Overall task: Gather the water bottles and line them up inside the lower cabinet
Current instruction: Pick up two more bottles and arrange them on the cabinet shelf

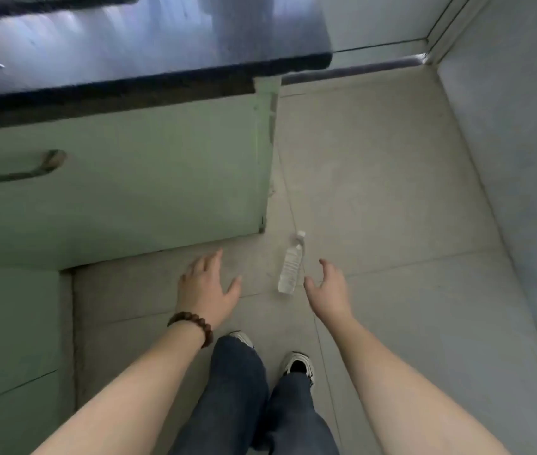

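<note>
1. Lying on its side on the pale tiled floor (391, 178), a clear water bottle (290, 267) is seen just past the lower right corner of the green cabinet door (129, 178), its white cap pointed away from the person.
2. The left hand (206, 290) is held out above the floor with fingers spread and nothing gripped; a brown bead bracelet (194, 325) is worn on its wrist.
3. The right hand (327, 290) is held just beside the bottle's base, fingers curled loosely apart and empty; contact with the bottle cannot be told.
4. The bottle is placed between the two hands, nearer the right one.
5. A dark countertop (148, 37) is seen above the cabinet door, whose handle (14, 167) is at the left.
6. Dark trousers and two white shoes (298, 364) are seen below the hands.
</note>
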A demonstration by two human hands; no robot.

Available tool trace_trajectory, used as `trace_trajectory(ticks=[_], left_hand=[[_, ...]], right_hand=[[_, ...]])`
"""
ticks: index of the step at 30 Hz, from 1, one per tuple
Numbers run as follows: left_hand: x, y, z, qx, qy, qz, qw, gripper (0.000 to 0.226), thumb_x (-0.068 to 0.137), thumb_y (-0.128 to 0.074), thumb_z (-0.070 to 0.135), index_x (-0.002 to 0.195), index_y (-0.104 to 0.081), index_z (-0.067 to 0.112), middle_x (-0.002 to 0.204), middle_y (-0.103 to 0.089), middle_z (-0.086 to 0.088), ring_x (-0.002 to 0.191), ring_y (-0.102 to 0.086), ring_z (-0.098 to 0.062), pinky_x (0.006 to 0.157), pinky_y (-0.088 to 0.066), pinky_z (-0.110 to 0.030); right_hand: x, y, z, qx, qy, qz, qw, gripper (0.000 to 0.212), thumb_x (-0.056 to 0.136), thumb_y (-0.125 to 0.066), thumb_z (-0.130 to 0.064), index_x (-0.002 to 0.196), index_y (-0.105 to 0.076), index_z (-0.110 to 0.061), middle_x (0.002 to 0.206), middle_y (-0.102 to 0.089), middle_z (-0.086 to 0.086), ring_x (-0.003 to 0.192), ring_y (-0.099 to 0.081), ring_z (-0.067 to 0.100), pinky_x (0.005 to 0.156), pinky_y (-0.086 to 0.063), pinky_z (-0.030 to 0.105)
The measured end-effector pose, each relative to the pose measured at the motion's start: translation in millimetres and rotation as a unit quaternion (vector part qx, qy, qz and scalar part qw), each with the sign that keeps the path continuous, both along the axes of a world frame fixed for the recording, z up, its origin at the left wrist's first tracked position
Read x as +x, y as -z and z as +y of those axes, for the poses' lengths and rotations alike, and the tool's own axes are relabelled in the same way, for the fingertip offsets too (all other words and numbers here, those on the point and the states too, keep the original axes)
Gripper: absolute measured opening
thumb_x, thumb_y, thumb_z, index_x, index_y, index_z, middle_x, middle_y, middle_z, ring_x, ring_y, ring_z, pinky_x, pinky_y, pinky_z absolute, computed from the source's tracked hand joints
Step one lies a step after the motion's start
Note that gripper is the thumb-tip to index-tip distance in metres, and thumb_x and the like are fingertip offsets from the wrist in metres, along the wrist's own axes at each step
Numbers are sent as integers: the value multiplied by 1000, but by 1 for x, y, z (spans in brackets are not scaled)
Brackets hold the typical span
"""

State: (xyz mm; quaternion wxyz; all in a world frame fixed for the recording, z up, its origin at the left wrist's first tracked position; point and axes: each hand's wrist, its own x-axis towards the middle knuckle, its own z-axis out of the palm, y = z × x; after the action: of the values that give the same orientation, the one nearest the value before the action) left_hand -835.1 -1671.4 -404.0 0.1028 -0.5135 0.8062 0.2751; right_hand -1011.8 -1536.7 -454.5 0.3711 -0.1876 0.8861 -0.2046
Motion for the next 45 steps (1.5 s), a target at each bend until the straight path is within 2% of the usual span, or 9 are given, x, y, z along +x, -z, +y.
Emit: trace_trajectory(ticks=[6, 13, 16, 19, 24, 28, 32, 40, 45], left_hand=[[-32, 143, -24, -19, 72, 8, 997, 64, 92, -49, 46, 146, -30, 17, 146, -39, -8, 132, -37, -27, 107, -34, -41], [-54, 261, -56, -92, 156, 12, 983, 86, 74, -25, 65, 141, -40, 13, 139, -48, -10, 129, -41, -29, 106, -34, -41], [-57, 267, -59, -80, 142, 27, 986, 90, 71, -23, 68, 143, -37, 16, 142, -45, -7, 132, -38, -26, 107, -32, -38], [-65, 277, -60, -75, 133, 45, 987, 90, 70, -24, 69, 143, -37, 18, 142, -45, -6, 132, -39, -24, 107, -33, -36], [-72, 280, -55, -74, 161, 24, 984, 89, 71, -21, 69, 145, -33, 22, 142, -43, -3, 132, -37, -22, 108, -33, -37], [-82, 259, -40, -54, 165, 22, 984, 79, 79, -31, 63, 146, -31, 22, 144, -41, 0, 132, -36, -19, 108, -33, -38], [-90, 195, -13, -53, 157, 42, 985, 70, 86, -43, 55, 146, -30, 22, 145, -39, 2, 133, -34, -19, 109, -31, -39], [-100, -29, 31, -31, 70, 109, 991, 65, 89, -51, 48, 145, -32, 20, 143, -41, 0, 132, -36, -17, 108, -30, -32], [-102, -182, 47, -40, 24, 141, 989, 64, 89, -56, 44, 143, -36, 17, 140, -45, -4, 128, -40, -23, 104, -33, -33]], right_hand=[[-16, 172, -8, 0, 24, -37, 999, 77, 90, -59, -29, 150, -15, -10, 155, -23, 11, 142, -25, 27, 115, -24, 37], [-22, 322, -39, 22, 34, -13, 999, 99, 79, -66, -52, 151, -10, -13, 149, -32, 14, 135, -33, 32, 110, -29, 40], [-23, 340, -49, 36, 53, 12, 998, 104, 78, -66, -57, 150, -7, -11, 143, -35, 17, 130, -37, 34, 107, -32, 41], [-29, 364, -57, 38, 88, 7, 995, 108, 78, -68, -52, 151, -2, -8, 143, -34, 19, 131, -36, 35, 107, -32, 42], [-36, 371, -58, 25, 96, 13, 995, 94, 79, -67, -35, 148, -10, -6, 141, -37, 19, 126, -41, 36, 102, -38, 42], [-38, 332, -57, -2, 99, 40, 994, 91, 80, -65, -39, 148, -12, -10, 139, -38, 15, 123, -43, 33, 95, -43, 44], [-45, 243, -49, -45, 118, 63, 990, 93, 79, -68, -37, 148, -14, -9, 141, -39, 16, 123, -45, 34, 92, -43, 43], [-67, -30, -17, -94, 118, 82, 985, 94, 77, -71, -34, 149, -14, -12, 145, -37, 13, 127, -44, 33, 98, -39, 39], [-77, -206, 4, -124, 84, 113, 982, 94, 77, -72, -40, 149, -16, -17, 148, -37, 6, 129, -45, 26, 99, -39, 35]])
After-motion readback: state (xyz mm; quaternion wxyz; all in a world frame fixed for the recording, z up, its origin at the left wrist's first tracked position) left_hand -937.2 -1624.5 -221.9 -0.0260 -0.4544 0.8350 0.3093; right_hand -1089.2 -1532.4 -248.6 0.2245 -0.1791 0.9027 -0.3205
